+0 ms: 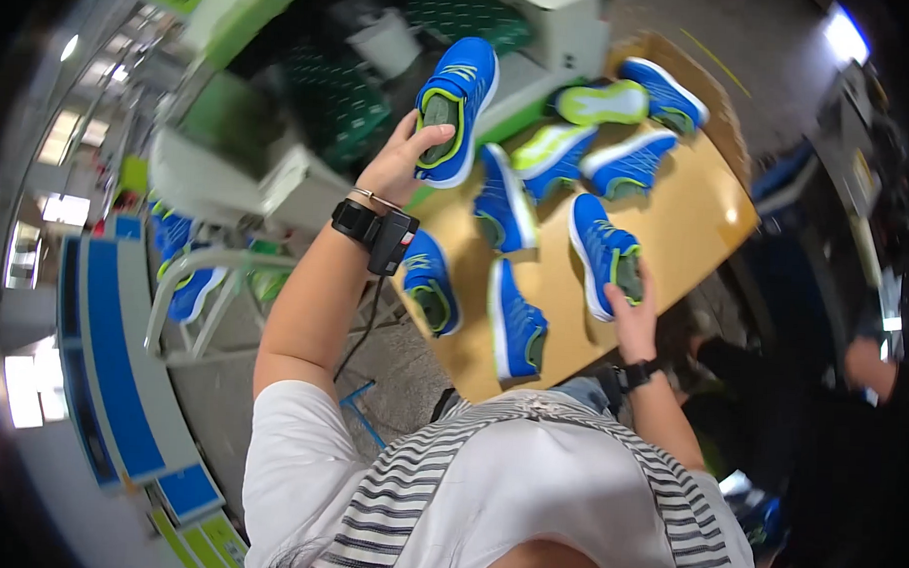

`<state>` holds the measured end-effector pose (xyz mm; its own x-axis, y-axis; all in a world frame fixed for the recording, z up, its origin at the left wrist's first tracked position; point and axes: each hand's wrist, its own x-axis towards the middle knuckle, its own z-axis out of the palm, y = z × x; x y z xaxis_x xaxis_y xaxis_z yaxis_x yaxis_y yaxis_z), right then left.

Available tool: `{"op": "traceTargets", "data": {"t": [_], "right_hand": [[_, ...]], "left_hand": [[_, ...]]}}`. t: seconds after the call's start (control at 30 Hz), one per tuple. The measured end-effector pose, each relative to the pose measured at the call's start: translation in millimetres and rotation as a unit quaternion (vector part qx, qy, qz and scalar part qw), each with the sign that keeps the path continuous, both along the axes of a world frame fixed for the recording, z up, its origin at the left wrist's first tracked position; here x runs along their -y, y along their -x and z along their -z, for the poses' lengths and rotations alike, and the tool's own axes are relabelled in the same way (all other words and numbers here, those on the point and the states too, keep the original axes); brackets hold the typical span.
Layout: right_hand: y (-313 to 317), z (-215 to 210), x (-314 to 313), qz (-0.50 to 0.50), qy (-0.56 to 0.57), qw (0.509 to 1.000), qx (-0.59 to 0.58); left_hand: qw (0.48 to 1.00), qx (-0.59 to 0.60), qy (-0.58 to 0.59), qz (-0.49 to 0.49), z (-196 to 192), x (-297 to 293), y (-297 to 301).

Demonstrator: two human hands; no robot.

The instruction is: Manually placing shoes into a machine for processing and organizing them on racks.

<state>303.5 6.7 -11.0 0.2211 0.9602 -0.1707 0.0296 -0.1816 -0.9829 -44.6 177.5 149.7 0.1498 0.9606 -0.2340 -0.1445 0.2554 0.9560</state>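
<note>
My left hand (393, 168) grips a blue sneaker (460, 79) with lime trim and a white sole by its heel, thumb inside the opening. That sneaker is up in front of the machine, off the table's left side. My right hand (634, 315) is closed on the heel of a second blue sneaker (598, 239), low over the light brown table (692, 207). Several like sneakers lie around them. One sneaker (520, 328) rests near the table's front edge, another sneaker (429, 285) at the left edge. Toward the back, one sneaker (603, 103) shows its lime sole.
Beyond the table stands a pale machine (573, 33) with green perforated panels (331, 94) and a white container (386, 43). Cardboard (716, 108) edges the table's far right. On the left is a white tubular rack (190, 265) with blue shoes. A person in dark clothing (771, 395) is at right.
</note>
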Motion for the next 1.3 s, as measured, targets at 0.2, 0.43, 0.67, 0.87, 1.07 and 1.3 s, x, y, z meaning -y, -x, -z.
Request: {"op": "traceTargets", "data": {"t": [0.2,0.43,0.67,0.87,1.07,1.3], "right_hand": [[65.1,-125.3,-126.9,-0.064,-0.208,0.976,-0.004],[200.2,-163.7,-358.3,-0.049,-0.364,0.905,0.215],[232.8,-134.9,-257.6,-0.186,-0.280,0.942,0.023],[129.8,-46.0,-57.6,-0.470,-0.273,0.825,0.159],[28.2,-27.9,-21.3,-0.221,-0.273,0.856,0.379],[1.2,31.3,-119.0,-0.127,-0.154,0.926,0.321]], "left_hand": [[0.973,0.159,-0.035,-0.164,-55.8,9.8,33.4],[0.730,-0.507,-0.235,-0.393,-4.1,-106.4,90.8],[0.778,-0.419,-0.313,-0.348,9.8,-15.7,60.9],[0.806,-0.536,-0.226,-0.110,89.3,152.4,-6.7],[0.789,-0.592,-0.159,-0.041,101.4,268.1,-5.8],[0.817,-0.553,-0.163,-0.030,109.1,279.1,-31.1]]}}
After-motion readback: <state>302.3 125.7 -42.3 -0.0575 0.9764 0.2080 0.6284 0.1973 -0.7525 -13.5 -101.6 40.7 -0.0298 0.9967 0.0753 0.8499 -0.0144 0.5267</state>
